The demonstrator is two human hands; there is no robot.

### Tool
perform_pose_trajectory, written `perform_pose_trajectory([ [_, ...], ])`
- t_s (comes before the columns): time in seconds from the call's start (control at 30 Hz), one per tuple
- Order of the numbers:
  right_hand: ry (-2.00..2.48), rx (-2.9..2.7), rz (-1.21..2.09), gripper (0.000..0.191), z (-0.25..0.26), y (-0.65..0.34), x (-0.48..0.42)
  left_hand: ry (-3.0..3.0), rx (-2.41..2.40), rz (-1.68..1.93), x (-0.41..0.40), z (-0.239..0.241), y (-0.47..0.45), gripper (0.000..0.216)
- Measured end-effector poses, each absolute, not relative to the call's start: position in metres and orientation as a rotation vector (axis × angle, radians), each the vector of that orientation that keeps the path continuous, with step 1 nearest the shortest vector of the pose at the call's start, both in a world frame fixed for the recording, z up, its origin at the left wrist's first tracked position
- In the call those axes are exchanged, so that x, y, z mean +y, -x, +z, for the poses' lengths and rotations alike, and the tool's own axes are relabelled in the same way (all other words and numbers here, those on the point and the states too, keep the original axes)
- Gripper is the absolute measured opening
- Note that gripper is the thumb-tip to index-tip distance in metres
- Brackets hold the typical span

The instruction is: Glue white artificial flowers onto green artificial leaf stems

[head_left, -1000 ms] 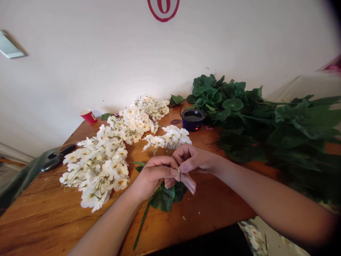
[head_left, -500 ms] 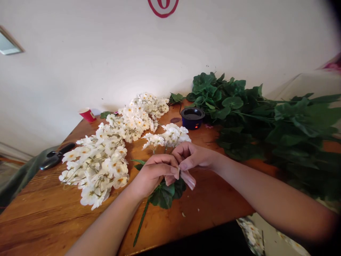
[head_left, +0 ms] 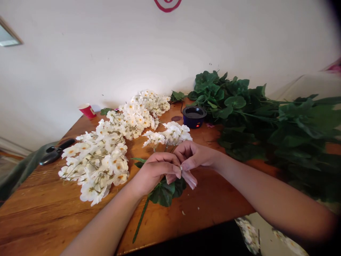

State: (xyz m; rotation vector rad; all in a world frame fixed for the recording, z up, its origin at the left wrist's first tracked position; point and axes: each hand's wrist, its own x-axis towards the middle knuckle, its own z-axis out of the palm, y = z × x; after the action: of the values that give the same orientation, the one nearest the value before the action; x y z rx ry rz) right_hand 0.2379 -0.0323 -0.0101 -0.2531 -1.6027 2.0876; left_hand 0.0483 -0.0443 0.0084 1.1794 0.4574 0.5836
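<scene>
2 bare hands meet above the table, the left hand point(head_left: 157, 173) and the right hand point(head_left: 195, 155) pressed close, their fingertips point(head_left: 178, 171) pinching a pale strip point(head_left: 190, 180) that hangs just past the pinch. It is too blurred to say what the strip is. Directly under the hands lies a stem point(head_left: 162, 193) with broad leaves. A loosened pinch could drop the strip onto those leaves, and a careless swing of the left wrist could catch the white flower sprays point(head_left: 98, 165) just beside that hand. Beyond the right hand sits a dark blue pot point(head_left: 194, 116) showing a small red light, with a cord point(head_left: 181, 108) behind it; a snagged cord could tip it. Its inside looks dark, and I cannot tell what it holds. Far past the left hand stands a red cup point(head_left: 87, 111), its contents hidden. Black-handled shears point(head_left: 56, 155) lie on the table point(head_left: 34, 209) nearer that hand, and a heap of leaves point(head_left: 266, 124) lies right of the right hand.
</scene>
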Motion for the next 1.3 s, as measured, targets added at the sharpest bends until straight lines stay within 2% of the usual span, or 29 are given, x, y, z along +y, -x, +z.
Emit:
perform_pose_trajectory([
  [0.4,0.316,-1.575,1.967,0.028,-0.0123,-0.2364,-0.0332,-1.19,0.497,0.591,-0.0445,0.0088,-0.0473,0.012],
  [0.97,0.189,-1.432,2.024,0.019,-0.0161,-0.2311,-0.0333,-1.11,0.435,0.684,-0.0455,0.0047,-0.0473,0.01],
  [1.3,0.211,-1.418,2.069,0.021,-0.0147,-0.2317,-0.0339,-1.093,0.425,0.703,-0.0461,0.0027,-0.0481,0.01],
])
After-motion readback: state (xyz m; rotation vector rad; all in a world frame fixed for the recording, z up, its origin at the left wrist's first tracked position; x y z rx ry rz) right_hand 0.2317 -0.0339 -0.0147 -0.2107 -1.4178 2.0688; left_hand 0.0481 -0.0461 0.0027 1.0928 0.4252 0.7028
